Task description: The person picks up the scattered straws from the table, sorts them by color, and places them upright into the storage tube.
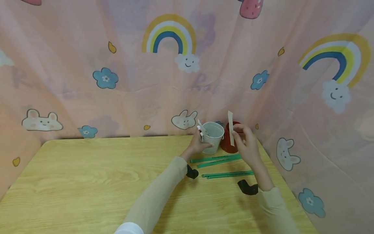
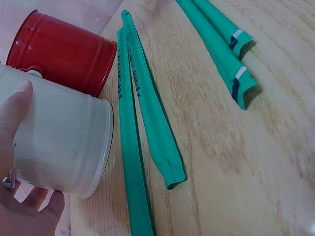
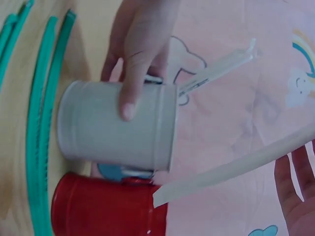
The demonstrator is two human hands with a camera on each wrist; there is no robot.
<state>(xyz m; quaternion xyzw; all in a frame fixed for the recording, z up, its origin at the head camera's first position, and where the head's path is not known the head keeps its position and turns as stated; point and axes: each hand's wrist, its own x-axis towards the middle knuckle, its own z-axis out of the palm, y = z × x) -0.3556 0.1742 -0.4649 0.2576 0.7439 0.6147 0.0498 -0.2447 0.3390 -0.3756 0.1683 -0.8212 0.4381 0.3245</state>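
Note:
My left hand [image 1: 196,144] grips the small white metal bucket [image 1: 212,141], its thumb lying along the bucket's side. A slim white wrapped stick [image 3: 221,69] pokes out of that bucket's mouth. My right hand [image 1: 248,148] pinches another slim white wrapped stick [image 1: 230,128], held upright in the head view. This stick is in front of a red metal bucket [image 1: 226,147], which stands beside the white one. The right wrist view shows the held stick [image 3: 236,169] with its far end overlapping the red bucket's rim; whether they touch I cannot tell.
Several slim green wrapped sticks [image 1: 217,162] with dark print lie on the wooden table [image 1: 96,175] in front of the buckets. Black wrist devices [image 1: 247,188] sit at both wrists. A pink patterned curtain [image 1: 131,97] hangs behind the table and along its right side.

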